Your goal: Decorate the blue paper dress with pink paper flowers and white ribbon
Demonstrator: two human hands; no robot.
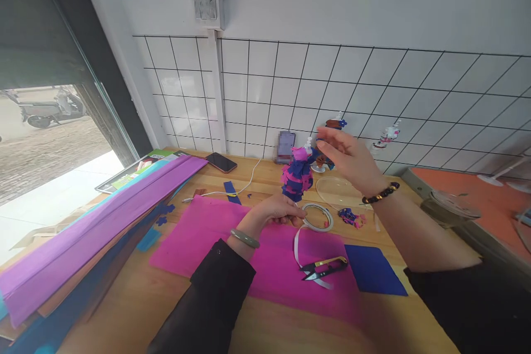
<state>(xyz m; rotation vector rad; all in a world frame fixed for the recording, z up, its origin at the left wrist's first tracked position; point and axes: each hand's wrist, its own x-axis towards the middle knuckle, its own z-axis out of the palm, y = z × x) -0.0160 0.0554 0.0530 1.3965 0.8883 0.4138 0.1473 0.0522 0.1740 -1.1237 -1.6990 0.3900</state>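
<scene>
A small tree-like ornament of ruffled pink and dark blue paper, with a white beaded tip, stands upright in the middle. My left hand is closed at its foot, fingers curled around the base, which they mostly hide. To the right of the tip is my right hand, its thumb and forefinger bent but apart, with nothing visible between them. A roll of white tape lies beside my left fingertips, its loose strip trailing down. Thread snips rest on the bright pink paper.
Dark blue paper lies right of the pink sheet. Paper scraps sit near the tape. Long folded purple paper fills the left side. Phones and other ornaments stand toward the tiled wall. An orange surface is at right.
</scene>
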